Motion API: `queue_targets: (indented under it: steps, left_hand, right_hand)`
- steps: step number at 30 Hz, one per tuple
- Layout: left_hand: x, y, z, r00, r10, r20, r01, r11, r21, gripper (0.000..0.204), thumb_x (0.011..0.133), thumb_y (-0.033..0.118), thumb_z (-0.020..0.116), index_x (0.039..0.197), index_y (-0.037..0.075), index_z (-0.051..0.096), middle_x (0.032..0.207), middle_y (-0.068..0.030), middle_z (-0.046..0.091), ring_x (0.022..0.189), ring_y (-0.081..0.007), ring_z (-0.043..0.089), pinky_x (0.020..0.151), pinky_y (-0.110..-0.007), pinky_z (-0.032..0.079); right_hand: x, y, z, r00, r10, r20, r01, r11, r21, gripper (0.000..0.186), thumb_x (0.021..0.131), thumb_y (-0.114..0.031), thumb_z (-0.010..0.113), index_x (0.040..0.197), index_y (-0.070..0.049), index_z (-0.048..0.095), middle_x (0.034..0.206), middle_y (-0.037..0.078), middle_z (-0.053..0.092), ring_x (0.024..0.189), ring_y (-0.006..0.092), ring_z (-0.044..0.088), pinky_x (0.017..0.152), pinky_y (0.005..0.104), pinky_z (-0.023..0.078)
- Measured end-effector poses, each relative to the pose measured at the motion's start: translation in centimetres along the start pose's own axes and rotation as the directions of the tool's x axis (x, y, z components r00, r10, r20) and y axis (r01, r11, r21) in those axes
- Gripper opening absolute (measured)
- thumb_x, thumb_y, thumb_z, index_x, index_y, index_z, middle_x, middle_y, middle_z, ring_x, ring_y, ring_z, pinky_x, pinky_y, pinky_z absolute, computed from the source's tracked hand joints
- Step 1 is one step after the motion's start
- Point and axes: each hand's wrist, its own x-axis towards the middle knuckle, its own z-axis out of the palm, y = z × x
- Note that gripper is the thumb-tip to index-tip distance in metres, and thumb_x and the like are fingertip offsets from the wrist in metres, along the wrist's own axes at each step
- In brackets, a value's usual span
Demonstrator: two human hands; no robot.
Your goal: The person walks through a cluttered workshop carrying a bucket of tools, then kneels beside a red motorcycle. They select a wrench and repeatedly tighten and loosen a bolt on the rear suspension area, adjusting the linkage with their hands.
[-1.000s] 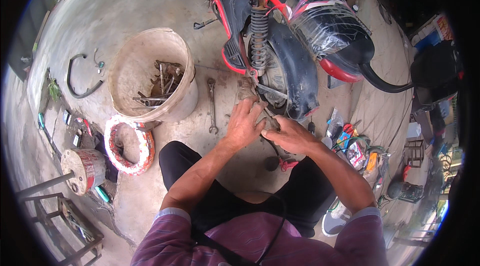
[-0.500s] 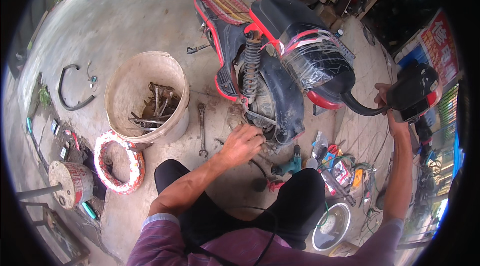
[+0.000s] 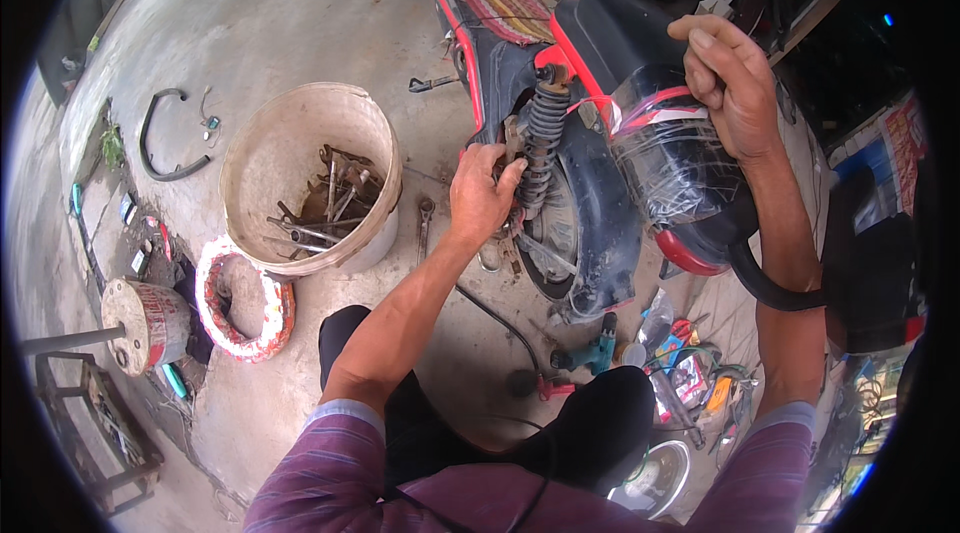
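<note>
My left hand (image 3: pixel 482 191) grips a part beside the scooter's coiled shock absorber (image 3: pixel 542 143), above the rear wheel (image 3: pixel 560 268); what its fingers hold is hidden. My right hand (image 3: pixel 725 83) is raised at the black rear body (image 3: pixel 625 43) of the red scooter, over the plastic-wrapped end (image 3: pixel 670 173). Its fingers are bent together; whether anything is in them is too small to tell. A black mirror-like part (image 3: pixel 865 273) on a curved stalk hangs by my right forearm.
Left are a bucket of wrenches (image 3: pixel 245 173), a wrapped ring (image 3: pixel 210 313), a drum with a pole (image 3: pixel 140 328) and a metal frame (image 3: pixel 60 383). A loose wrench (image 3: pixel 425 218) lies beside the bucket. A teal power tool (image 3: pixel 600 348), packets (image 3: pixel 690 373) and a metal basin (image 3: pixel 675 473) lie right.
Both hands were together low at the wheel. My left hand has moved up beside the shock absorber; my right went out to the mirror-like part, then rose to the upper rear body.
</note>
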Motion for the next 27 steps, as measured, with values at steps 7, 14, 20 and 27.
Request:
queue_targets:
  steps: [7,14,20,27]
  left_hand:
    - [-3.1,-4.7,-0.5,0.973,-0.098,0.208,0.122,0.987,-0.105,0.027,0.093,0.019,0.079,0.110,0.001,0.069,0.097,-0.0155,0.065,0.079,-0.0295,0.068,0.073,-0.040,0.055]
    - [-3.0,-4.2,-0.1,0.960,0.029,0.279,0.017,0.987,-0.163,0.024,0.093,0.017,0.080,0.108,0.001,0.069,0.093,-0.0133,0.063,0.084,-0.0298,0.066,0.077,-0.039,0.055]
    - [-4.7,-9.1,-2.6,0.972,-0.201,0.123,0.226,0.940,-0.256,0.017,0.103,0.017,0.072,0.107,0.001,0.068,0.093,-0.0031,0.065,0.082,-0.0102,0.059,0.075,-0.028,0.050]
    - [-12.1,-10.4,-5.0,0.852,-0.416,0.318,0.514,0.779,-0.360,0.024,0.107,0.028,0.068,0.105,0.004,0.065,0.087,0.0023,0.063,0.082,-0.0067,0.055,0.074,-0.025,0.048]
  right_hand:
    - [0.9,1.4,-2.0,0.998,0.023,0.056,-0.034,0.976,0.217,0.037,0.113,-0.020,0.045,0.134,0.006,0.061,0.072,-0.007,0.036,0.059,0.0021,0.029,0.060,0.0206,0.030]
    - [0.6,1.2,-0.8,0.997,-0.027,-0.072,0.045,0.965,0.258,0.024,0.108,-0.021,0.055,0.113,-0.001,0.067,0.064,-0.005,0.050,0.048,0.0033,0.039,0.048,0.0211,0.033]
    - [0.6,1.4,-0.4,0.994,-0.082,-0.071,0.096,0.970,0.223,0.026,0.109,-0.022,0.054,0.116,-0.001,0.067,0.066,-0.006,0.051,0.050,0.0025,0.041,0.049,0.0199,0.034]
    - [0.2,0.7,-0.4,0.992,-0.043,-0.119,0.068,0.974,0.214,0.026,0.109,-0.023,0.054,0.116,-0.001,0.065,0.066,-0.006,0.049,0.052,0.0027,0.041,0.051,0.0204,0.035]
